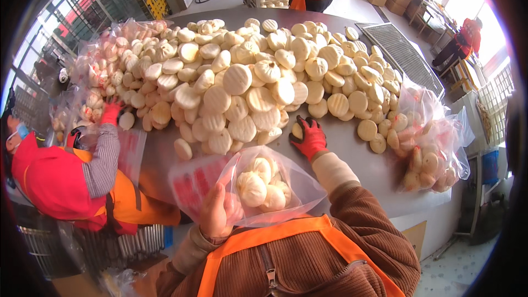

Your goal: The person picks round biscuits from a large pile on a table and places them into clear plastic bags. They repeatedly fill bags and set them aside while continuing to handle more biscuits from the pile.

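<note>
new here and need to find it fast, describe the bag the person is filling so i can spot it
Start at the big heap of white buns on the grey table, then drop to its near edge. The clear plastic bag is held open there by the left hand; unlike the full bags at the right, it holds only a few buns.

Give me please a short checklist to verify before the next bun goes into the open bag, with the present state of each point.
1. Bag mouth open: ok. The left hand holds the clear plastic bag by its rim, mouth facing the pile.
2. Room in the bag: ok. A few buns in the bag sit low.
3. Bun in grasp: ok. The right hand, in a red glove, closes on one bun at the pile's edge.
4. Pile of buns within reach: ok.
5. Co-worker's hand apart from the path: ok, far left.
6. Filled bags sealed: cannot tell.
</note>
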The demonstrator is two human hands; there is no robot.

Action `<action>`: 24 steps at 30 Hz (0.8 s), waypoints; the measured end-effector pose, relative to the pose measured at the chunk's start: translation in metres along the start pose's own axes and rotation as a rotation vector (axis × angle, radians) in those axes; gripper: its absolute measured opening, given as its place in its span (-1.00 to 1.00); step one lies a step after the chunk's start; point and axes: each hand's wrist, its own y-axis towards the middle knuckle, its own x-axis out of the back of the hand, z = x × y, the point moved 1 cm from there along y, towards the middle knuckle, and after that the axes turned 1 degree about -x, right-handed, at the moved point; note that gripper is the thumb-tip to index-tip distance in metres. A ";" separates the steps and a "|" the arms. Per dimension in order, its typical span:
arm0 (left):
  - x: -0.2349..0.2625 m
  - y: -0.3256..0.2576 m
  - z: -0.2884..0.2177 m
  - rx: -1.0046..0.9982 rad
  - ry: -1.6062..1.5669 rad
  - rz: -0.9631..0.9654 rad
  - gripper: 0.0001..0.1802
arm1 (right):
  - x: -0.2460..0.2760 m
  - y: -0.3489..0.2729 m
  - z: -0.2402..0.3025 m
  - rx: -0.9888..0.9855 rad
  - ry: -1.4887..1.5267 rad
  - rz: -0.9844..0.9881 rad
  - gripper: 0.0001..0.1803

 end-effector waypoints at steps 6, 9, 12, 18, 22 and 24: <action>0.002 0.001 0.003 0.047 -0.038 -0.040 -0.32 | 0.127 -0.074 0.006 -0.225 1.601 0.145 -0.23; -0.002 0.003 0.009 0.024 0.063 -0.077 -0.39 | 0.206 -0.108 0.054 0.568 1.632 0.407 0.03; -0.008 0.003 0.013 -0.004 -0.108 -0.012 -0.54 | 0.231 -0.126 0.110 1.016 1.116 0.444 0.01; -0.007 -0.001 0.011 -0.052 0.036 -0.081 -0.72 | 0.213 -0.147 0.132 0.762 0.089 -0.245 0.05; -0.010 0.001 0.006 -0.021 0.018 -0.024 -0.57 | 0.182 -0.145 0.109 0.312 0.262 -0.079 -0.20; -0.017 -0.001 0.001 -0.058 -0.005 0.047 -0.56 | 0.176 -0.146 0.098 0.162 0.770 0.107 -0.37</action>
